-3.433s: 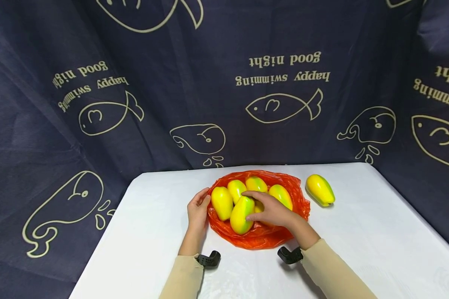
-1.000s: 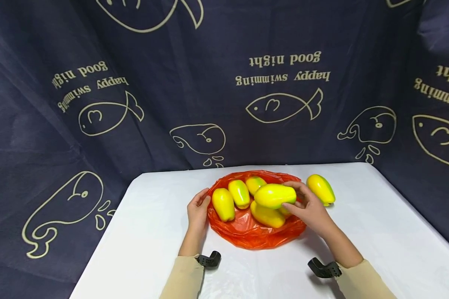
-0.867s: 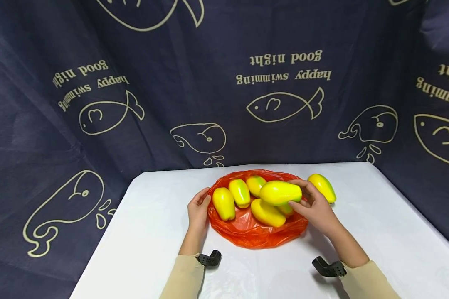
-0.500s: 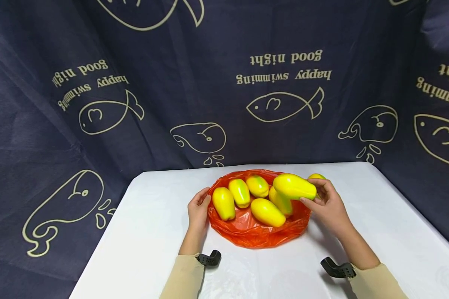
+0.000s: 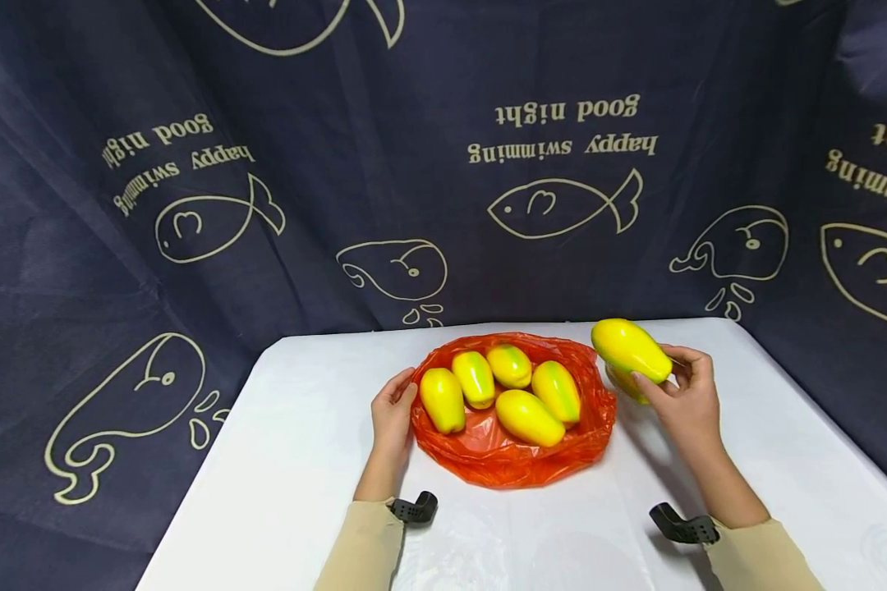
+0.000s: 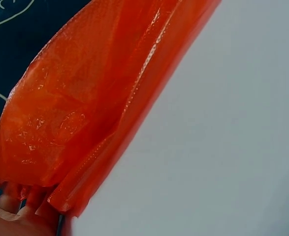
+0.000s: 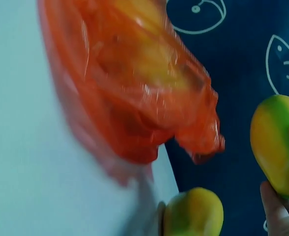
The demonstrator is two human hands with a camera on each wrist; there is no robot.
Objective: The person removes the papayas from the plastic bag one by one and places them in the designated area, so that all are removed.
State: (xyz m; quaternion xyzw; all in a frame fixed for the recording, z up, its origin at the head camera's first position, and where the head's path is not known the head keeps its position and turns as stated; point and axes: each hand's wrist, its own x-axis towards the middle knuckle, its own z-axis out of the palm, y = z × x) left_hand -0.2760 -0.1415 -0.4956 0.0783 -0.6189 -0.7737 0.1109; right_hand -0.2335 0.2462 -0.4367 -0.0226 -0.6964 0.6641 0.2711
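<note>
My left hand (image 5: 393, 414) pinches the left rim of a red plastic bag (image 5: 513, 472). In the left wrist view its fingers (image 6: 9, 201) show partly through the bag's thin film. Several yellow-green papayas (image 5: 530, 419) lie inside the spread bag. My right hand (image 5: 691, 402) grips another papaya (image 5: 628, 351) by its near end, raised just right of the bag. Below and behind it, a second papaya (image 5: 621, 384) on the table is mostly covered in the head view; the right wrist view shows this lower papaya (image 7: 196, 214) more fully.
A white table (image 5: 266, 460) bears everything. Behind and at both sides hangs a dark blue cloth (image 5: 443, 164) printed with fish and lettering. Black straps with camera mounts (image 5: 414, 507) sit on both wrists.
My right hand has lifted a papaya from the front of the bag and carried it right, past the bag's rim. Other papayas in the bag have shifted. My left hand stays put.
</note>
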